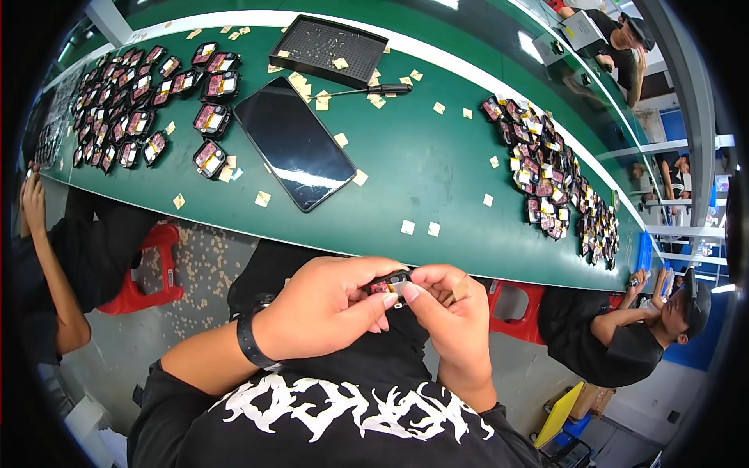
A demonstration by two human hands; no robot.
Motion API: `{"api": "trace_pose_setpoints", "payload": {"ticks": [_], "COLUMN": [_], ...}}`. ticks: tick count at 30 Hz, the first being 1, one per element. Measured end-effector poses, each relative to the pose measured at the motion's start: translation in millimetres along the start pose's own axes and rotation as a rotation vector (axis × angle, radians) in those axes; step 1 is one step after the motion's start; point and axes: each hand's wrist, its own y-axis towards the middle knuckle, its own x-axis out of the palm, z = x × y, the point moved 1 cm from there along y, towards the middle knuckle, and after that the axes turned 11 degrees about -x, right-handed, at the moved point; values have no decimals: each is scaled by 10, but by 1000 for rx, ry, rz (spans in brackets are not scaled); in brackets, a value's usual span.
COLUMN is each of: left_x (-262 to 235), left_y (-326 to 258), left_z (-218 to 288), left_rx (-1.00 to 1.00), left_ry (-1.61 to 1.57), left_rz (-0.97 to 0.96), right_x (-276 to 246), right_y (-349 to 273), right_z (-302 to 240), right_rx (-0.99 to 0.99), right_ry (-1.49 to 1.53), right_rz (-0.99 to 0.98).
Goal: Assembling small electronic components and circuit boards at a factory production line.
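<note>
Just off the table's near edge, in front of my body, I hold a small black electronic module [380, 288] with a reddish board and a white patch. My left hand [324, 304] grips it from the left, thumb and fingers closed around its side. From the right, my right hand [449, 312] pinches its other end, thumb pressed on the white patch. A small yellowish paper square [460, 288] is stuck to a finger of my right hand. The underside of the module is hidden by my fingers.
On the green table [421, 179] lie a large black phone-like slab [295, 144], a screwdriver [390, 89] and a black tray [328, 51] of tiny parts. Similar modules crowd the left [117, 109] and right [538, 164]. Paper squares lie scattered. Co-workers sit on both sides.
</note>
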Motion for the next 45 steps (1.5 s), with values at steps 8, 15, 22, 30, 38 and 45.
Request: {"api": "trace_pose_setpoints", "payload": {"ticks": [8, 15, 22, 30, 38, 45], "left_x": [22, 134, 257, 52, -1051, -2240], "left_y": [-152, -197, -137, -124, -403, -811], "left_z": [58, 68, 87, 352, 724, 612], "left_rx": [200, 273, 355, 210, 249, 340], "left_ry": [221, 327, 644, 668, 241, 473], "left_rz": [-52, -40, 120, 220, 756, 1341], "right_x": [49, -26, -113, -378, -1508, -1741], "right_y": [-235, -347, -338, 13, 434, 631], "right_z": [-46, -77, -44, -192, -198, -71], "right_rx": [-102, -314, -386, -382, -641, -540], "right_ry": [-195, -493, -565, -560, -1668, -1636], "right_rz": [115, 27, -68, -127, 380, 264]}}
